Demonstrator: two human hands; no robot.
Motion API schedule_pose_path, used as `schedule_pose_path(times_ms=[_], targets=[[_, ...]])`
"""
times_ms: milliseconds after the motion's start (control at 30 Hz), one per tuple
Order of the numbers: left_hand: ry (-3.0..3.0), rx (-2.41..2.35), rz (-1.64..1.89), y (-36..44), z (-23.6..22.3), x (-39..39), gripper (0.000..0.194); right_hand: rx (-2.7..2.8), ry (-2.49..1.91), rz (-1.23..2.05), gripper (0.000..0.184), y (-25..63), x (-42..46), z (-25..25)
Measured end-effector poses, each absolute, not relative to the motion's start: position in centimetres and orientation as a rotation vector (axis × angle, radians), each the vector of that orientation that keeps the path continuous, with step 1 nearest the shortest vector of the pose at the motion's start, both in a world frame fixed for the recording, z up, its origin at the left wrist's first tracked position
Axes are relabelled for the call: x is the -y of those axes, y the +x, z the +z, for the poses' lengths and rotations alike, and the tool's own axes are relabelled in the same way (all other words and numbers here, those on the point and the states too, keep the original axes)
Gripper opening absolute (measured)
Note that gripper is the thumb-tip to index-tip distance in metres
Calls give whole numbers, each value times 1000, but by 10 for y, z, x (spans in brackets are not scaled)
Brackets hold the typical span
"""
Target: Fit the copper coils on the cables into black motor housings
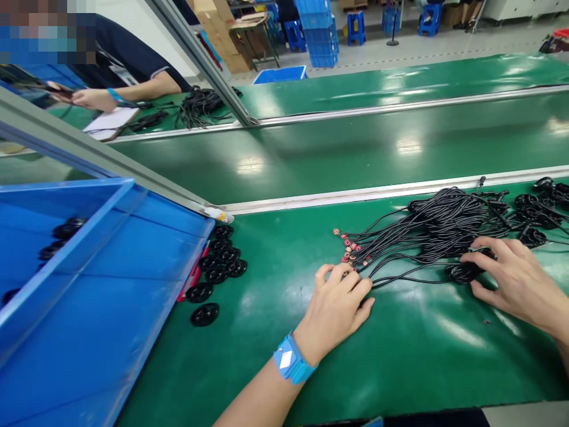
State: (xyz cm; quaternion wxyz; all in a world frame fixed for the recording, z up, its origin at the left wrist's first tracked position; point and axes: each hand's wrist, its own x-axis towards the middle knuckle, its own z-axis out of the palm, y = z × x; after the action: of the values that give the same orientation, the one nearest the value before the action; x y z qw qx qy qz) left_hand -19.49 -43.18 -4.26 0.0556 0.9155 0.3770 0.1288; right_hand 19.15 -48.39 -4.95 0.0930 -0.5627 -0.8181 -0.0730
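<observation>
At the right of the frame, the right hand's [520, 281] fingers close around a black coil [462, 273]; the left hand's [333, 308] curl over cable ends, grip unclear. Cables [448, 222] lie heaped on the bench [249, 362], apart from loose black discs [205, 314] left of centre.

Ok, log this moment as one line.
left hand: at cable ends | right hand: touching black piece | cables: piled on green table | black discs: beside blue bin
</observation>
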Motion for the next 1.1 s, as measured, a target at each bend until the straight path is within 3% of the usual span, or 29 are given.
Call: schedule_pose_path(times_ms=[100, 267, 433, 600, 1000, 1100], targets=[[2789, -1087, 365, -196, -41, 432, 11, 2449, -1634, -174, 29, 193, 483, -47], [2774, -988, 332, -196, -42, 435, 6, 2456, -1671, -167, 69, 190, 480, -44], [2812, -1041, 234, -197, -37, 436, 8, 2525, -1662, -183, 51, 191, 483, -48], [2830, -1018, 196, -198, -34, 435, 12, 2528, -1694, -169, 60, 185, 483, -46], [2807, -970, 142, -202, -33, 439, 17, 2669, -1639, 83, 30, 187, 501, -32], [2789, -923, 140, -201, -34, 442, 21, 2674, -1631, 132, 37, 193, 515, -31]])
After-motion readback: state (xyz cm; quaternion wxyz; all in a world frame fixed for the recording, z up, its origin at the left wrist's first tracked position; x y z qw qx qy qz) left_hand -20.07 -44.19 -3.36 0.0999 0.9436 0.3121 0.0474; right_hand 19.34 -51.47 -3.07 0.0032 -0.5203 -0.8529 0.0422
